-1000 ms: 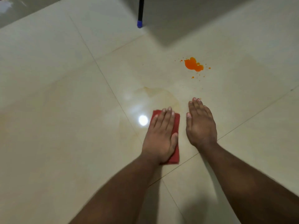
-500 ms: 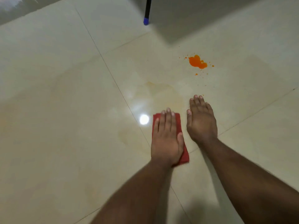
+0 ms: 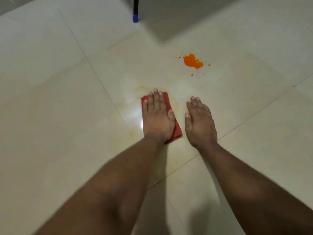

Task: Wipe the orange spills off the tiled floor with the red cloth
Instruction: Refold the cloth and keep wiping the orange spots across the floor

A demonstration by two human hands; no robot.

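Note:
The red cloth (image 3: 167,101) lies flat on the cream tiled floor (image 3: 67,116), and my left hand (image 3: 157,119) presses palm-down on it, covering most of it. My right hand (image 3: 199,122) rests flat on the bare tile just right of the cloth, fingers together, holding nothing. An orange spill (image 3: 192,61) with small droplets around it sits farther ahead and to the right, apart from both hands. A faint yellowish smear (image 3: 144,86) rings the floor at the cloth's far edge.
A black pole with a blue tip (image 3: 135,17) stands on the floor at the far top centre. A dark shadow covers the tiles behind it. Grout lines cross the floor diagonally under my arms.
My left hand has slid the red cloth forward, away from me, toward the smear's far edge. My right hand has stayed planted on the tile.

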